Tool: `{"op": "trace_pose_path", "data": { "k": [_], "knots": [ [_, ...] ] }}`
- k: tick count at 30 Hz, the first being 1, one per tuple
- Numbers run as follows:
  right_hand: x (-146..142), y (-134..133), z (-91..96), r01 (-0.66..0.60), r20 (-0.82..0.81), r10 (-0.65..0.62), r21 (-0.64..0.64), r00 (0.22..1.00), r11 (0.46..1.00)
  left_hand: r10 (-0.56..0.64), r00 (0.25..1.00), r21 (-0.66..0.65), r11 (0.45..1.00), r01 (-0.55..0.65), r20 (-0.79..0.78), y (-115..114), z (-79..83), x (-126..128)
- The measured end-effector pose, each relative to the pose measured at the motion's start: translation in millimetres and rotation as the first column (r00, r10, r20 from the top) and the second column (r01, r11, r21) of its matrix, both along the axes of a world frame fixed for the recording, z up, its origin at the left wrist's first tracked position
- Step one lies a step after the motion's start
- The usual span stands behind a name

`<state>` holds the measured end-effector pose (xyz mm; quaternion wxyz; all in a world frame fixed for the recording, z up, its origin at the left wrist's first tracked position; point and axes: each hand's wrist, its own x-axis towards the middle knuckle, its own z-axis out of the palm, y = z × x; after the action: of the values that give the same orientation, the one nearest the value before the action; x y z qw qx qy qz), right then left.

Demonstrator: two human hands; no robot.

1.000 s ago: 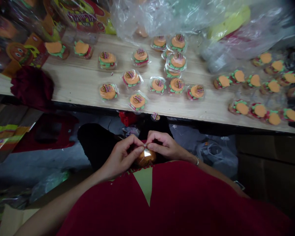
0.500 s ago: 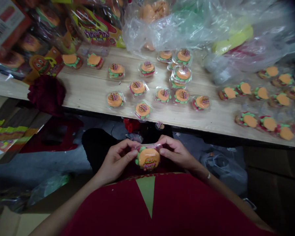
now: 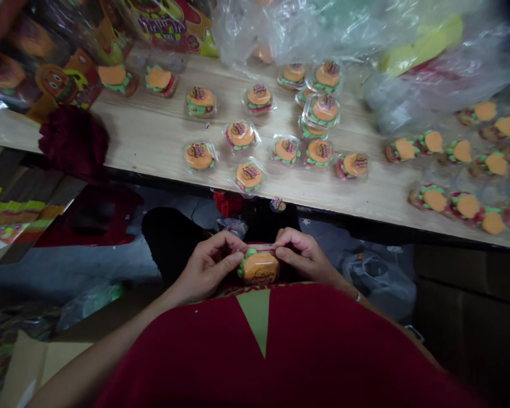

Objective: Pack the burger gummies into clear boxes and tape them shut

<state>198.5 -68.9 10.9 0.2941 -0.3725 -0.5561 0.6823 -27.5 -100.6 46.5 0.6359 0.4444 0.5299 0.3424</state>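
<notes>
Close to my body, over my lap, a toy burger in a clear plastic case [image 3: 261, 267] is held between both hands. It has an orange bun top, a green frill and a cartoon sticker on the lid. My left hand [image 3: 210, 265] pinches the case's left corner between thumb and fingers. At the opposite corner, my right hand [image 3: 304, 258] grips the clear edge the same way. The far edge of the case lies between my fingertips; whether it is fully closed I cannot tell. A round sticker [image 3: 277, 204] shows beyond my hands, below the table edge.
Several cased burgers with stickers [image 3: 249, 177] stand on the wooden table [image 3: 153, 136]. More burgers without visible stickers [image 3: 433, 199] sit at the right. Clear plastic bags [image 3: 323, 34] lie at the back, a dark red cloth [image 3: 73, 141] at the left. An open carton [image 3: 59, 357] is lower left.
The table and its contents appear higher in the view as the camera tilts down. Both hands keep hold of the case, which now looks tipped a little closer to my body.
</notes>
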Motion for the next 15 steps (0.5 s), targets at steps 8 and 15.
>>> {"op": "trace_pose_path", "data": {
  "k": [8, 15],
  "knots": [
    [1.3, 24.3, 20.0, -0.257, 0.102, 0.243, 0.158, 0.965, 0.953, -0.086, 0.996, 0.059, 0.995, 0.086, 0.007, 3.0, 2.4, 2.4],
    [-16.9, 42.9, 35.2, -0.469, 0.235, 0.409, 0.343, 0.882, 0.814, -0.079, 0.971, 0.282, 0.949, 0.143, -0.226, -1.3, -0.5, 0.0]
  ]
}}
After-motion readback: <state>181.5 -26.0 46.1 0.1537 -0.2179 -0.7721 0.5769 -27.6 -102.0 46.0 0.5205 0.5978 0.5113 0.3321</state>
